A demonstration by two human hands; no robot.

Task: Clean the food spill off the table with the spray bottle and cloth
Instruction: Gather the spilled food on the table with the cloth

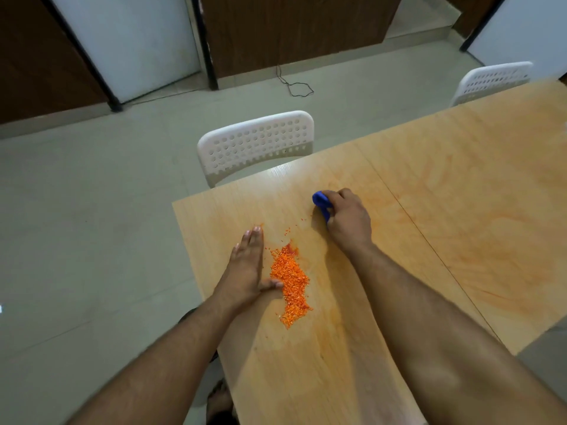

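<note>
We look down on a pale greenish tiled floor (92, 210) backed by dark wood panels and white doors, and over it a long light-wood laminate worktop (445, 210) smeared with faint orange streaks. Two white perforated plastic chairs stand at its far edge, the nearer chair (256, 145) tucked against the corner and the second chair (491, 81) further along to the right. A thin black cable (296, 87) lies looped on the floor near the panels.

Our two bare forearms reach over the worktop. The left hand (248, 265) lies flat with straight fingers together, its edge set on the surface just beside the heap of small orange food grains (291, 286), thumb touching the heap's near side. A few stray grains are scattered beyond the heap toward the far edge. The right hand (346, 219) is curled round a bunched blue cloth (320, 202), pressing it to the worktop well beyond the heap and to its right, apart from the grains.
</note>
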